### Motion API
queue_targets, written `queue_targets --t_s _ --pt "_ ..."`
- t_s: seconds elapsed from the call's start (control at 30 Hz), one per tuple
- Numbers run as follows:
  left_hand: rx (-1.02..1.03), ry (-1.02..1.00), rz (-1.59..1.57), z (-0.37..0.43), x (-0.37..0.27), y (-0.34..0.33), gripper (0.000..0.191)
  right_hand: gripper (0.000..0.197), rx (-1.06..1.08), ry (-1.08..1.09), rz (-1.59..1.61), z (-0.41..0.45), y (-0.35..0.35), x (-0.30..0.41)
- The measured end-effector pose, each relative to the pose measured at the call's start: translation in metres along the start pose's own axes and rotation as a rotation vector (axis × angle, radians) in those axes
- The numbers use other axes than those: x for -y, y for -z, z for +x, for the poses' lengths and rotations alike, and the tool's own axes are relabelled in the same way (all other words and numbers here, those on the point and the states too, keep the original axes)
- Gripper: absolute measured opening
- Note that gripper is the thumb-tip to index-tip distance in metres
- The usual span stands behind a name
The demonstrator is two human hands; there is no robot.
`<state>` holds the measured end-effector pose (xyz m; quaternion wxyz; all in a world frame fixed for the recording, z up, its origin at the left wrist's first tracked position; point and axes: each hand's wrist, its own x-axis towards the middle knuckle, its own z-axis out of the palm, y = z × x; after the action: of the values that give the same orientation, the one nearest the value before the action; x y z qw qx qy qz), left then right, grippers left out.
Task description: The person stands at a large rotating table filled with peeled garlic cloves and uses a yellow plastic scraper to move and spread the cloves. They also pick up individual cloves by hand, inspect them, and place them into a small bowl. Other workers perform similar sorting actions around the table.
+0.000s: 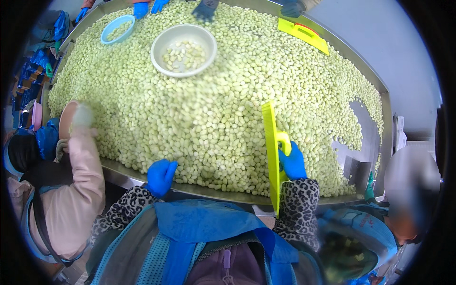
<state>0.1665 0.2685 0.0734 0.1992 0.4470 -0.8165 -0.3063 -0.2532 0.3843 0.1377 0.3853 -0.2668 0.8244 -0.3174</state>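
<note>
My right hand (294,162), in a blue glove, grips the handle of a yellow plastic float (270,153). The float stands on edge, its long blade reaching from among the fruits to the table's near rim. My left hand (161,177), also gloved in blue, is curled into a loose fist above the near rim; its palm is hidden, and I see nothing held. Small pale green oval fruits (213,149) are spread thickly over a rimmed metal table (367,124) in front of me.
A whitish bowl (183,50) holding several fruits and a light blue basin (118,29) rest on the layer. Another yellow float (302,35) lies at the far rim. A co-worker's blurred hand (82,115) is by a pinkish bowl (67,119) at left. Other gloved hands work opposite.
</note>
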Motion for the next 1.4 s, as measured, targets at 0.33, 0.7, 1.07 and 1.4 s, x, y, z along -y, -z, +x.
queue_targets --t_s 0.33,0.7,1.07,1.4 --pt "0.097 -0.432 0.256 0.181 -0.086 -0.046 0.021 0.047 -0.078 0.140 -0.047 0.024 -0.041 -0.013" --pt "0.324 -0.442 0.438 0.225 -0.083 -0.069 0.012 0.050 -0.049 0.096 0.005 0.024 -0.040 -0.026" --pt "-0.077 -0.218 0.083 0.274 -0.072 -0.014 0.034 0.049 -0.060 0.052 0.042 0.024 -0.043 -0.030" --pt "0.301 -0.069 0.272 0.253 -0.091 -0.074 0.035 0.048 -0.051 0.083 0.024 0.027 -0.044 -0.031"
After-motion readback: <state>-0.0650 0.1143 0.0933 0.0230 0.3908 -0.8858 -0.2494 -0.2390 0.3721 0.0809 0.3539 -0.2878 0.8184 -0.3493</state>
